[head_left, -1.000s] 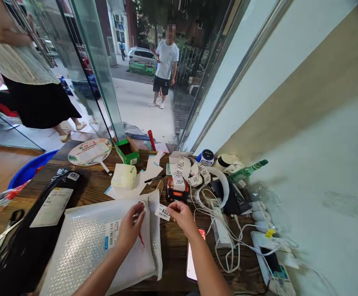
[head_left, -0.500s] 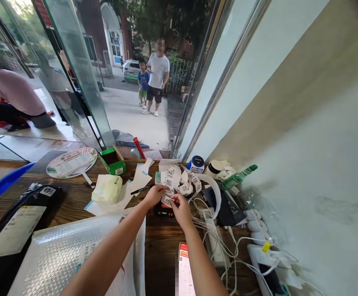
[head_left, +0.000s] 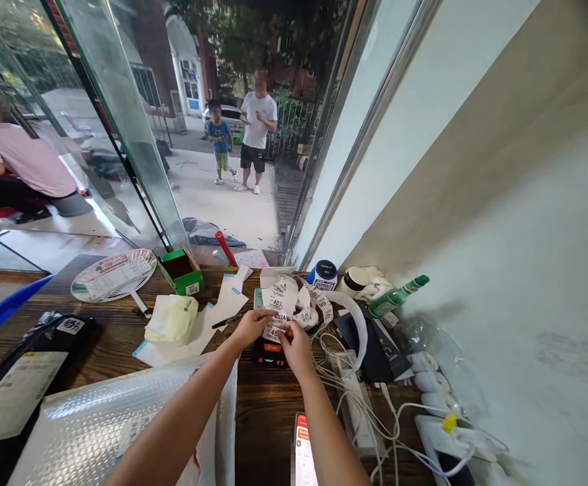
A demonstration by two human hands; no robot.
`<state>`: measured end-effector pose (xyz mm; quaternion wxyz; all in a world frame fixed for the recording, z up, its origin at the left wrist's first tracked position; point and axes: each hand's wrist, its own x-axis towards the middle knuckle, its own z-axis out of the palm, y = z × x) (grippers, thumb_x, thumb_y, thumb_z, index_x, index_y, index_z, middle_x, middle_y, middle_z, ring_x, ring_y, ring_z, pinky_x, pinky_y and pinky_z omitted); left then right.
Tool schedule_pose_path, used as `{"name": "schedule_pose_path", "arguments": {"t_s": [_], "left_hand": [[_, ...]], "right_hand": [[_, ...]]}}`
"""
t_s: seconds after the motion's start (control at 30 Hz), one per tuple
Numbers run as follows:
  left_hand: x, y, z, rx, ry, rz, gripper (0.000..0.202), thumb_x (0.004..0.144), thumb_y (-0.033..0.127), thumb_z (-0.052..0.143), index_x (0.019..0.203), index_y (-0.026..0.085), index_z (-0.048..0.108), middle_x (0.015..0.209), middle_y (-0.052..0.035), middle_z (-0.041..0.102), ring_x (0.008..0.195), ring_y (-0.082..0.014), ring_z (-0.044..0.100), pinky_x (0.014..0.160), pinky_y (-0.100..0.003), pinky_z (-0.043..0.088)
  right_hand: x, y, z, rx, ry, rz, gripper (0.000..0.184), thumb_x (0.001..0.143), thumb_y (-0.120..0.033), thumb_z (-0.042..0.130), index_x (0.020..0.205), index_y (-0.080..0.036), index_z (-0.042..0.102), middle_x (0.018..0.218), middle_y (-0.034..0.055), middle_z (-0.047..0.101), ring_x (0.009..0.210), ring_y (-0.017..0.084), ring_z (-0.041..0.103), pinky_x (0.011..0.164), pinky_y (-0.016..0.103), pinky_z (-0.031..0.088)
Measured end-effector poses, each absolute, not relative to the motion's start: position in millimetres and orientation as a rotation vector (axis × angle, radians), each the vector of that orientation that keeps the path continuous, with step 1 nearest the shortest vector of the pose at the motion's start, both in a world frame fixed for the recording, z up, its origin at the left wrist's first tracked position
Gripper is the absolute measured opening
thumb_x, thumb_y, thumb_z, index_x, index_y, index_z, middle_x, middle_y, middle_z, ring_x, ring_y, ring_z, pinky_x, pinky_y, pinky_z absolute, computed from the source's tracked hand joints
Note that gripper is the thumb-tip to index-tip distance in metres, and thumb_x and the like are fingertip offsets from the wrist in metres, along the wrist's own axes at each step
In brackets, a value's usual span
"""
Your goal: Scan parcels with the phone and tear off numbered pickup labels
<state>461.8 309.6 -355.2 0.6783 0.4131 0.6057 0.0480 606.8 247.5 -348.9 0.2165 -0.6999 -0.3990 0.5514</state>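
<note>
A strip of white printed labels (head_left: pixel 277 304) rises from a small black label printer (head_left: pixel 270 354) with an orange front. My left hand (head_left: pixel 254 327) is closed, its fingertips pinching the left edge of the strip. Opposite it, my right hand (head_left: pixel 295 345) pinches the strip's lower right end, just above the printer. More labels curl in a tangle (head_left: pixel 318 305) to the right of the strip. Under my right forearm lies a phone (head_left: pixel 304 451) with a lit screen, partly covered. My left forearm crosses a silver bubble mailer (head_left: pixel 96 412).
Left are a black parcel (head_left: pixel 25 378), a hand fan (head_left: pixel 116 275), a green box (head_left: pixel 182 271) and a yellowish packet (head_left: pixel 172 320). On the right are white cables (head_left: pixel 334 358), a power strip (head_left: pixel 357 405), a green bottle (head_left: pixel 397 297) and a blue canister (head_left: pixel 323 275). People stand beyond the glass.
The view has shifted slightly, so the table sits lower. Both hands keep their pinch on the labels, and more of the printer's front shows. Outside, the smaller person has moved left.
</note>
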Motion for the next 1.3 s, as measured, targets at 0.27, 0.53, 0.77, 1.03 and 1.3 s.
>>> {"name": "schedule_pose_path", "arguments": {"t_s": [0.27, 0.53, 0.77, 1.03, 1.3], "left_hand": [[459, 306, -362, 0.960, 1.347, 0.103, 0.034, 0.072, 0.025, 0.064, 0.101, 0.008, 0.063, 0.066, -0.0004, 0.056, 0.059, -0.0084, 0.049, 0.062, -0.023, 0.042], [455, 299, -372, 0.948, 1.361, 0.144, 0.031, 0.067, 0.019, 0.066, 0.097, 0.008, 0.066, 0.078, -0.0044, 0.062, 0.069, -0.0111, 0.053, 0.072, -0.027, 0.044], [459, 291, -365, 0.885, 1.353, 0.209, 0.045, 0.062, 0.009, 0.062, 0.107, 0.008, 0.066, 0.094, -0.0072, 0.066, 0.082, -0.0145, 0.059, 0.079, -0.026, 0.046], [470, 294, -354, 0.908, 1.392, 0.219, 0.049, 0.066, 0.006, 0.057, 0.114, 0.000, 0.060, 0.107, -0.0130, 0.064, 0.095, -0.0185, 0.062, 0.085, -0.025, 0.048], [452, 294, -355, 1.125, 1.307, 0.174, 0.062, 0.058, -0.003, 0.057, 0.118, 0.010, 0.060, 0.120, -0.0098, 0.058, 0.110, -0.0194, 0.054, 0.101, -0.036, 0.039]], "right_hand": [[607, 252, -348, -1.970, -1.179, 1.463, 0.010, 0.079, -0.024, 0.053, 0.080, -0.014, 0.055, 0.083, 0.0096, 0.058, 0.075, 0.020, 0.053, 0.072, 0.032, 0.041], [605, 251, -348, -2.187, -1.092, 1.288, 0.050, 0.074, -0.034, 0.064, 0.113, -0.008, 0.049, 0.101, 0.0142, 0.056, 0.091, 0.025, 0.052, 0.080, 0.036, 0.042], [609, 244, -362, -2.043, -1.166, 1.424, 0.042, 0.072, -0.052, 0.057, 0.075, -0.011, 0.063, 0.075, 0.0127, 0.061, 0.075, 0.027, 0.056, 0.072, 0.037, 0.044], [605, 238, -384, -1.929, -1.136, 1.385, 0.059, 0.076, -0.063, 0.040, 0.082, -0.012, 0.068, 0.084, 0.0146, 0.066, 0.082, 0.029, 0.063, 0.077, 0.039, 0.049], [606, 227, -375, -1.976, -1.182, 1.340, 0.044, 0.072, -0.044, 0.054, 0.097, -0.010, 0.066, 0.089, 0.0144, 0.064, 0.083, 0.027, 0.060, 0.077, 0.036, 0.048]]}}
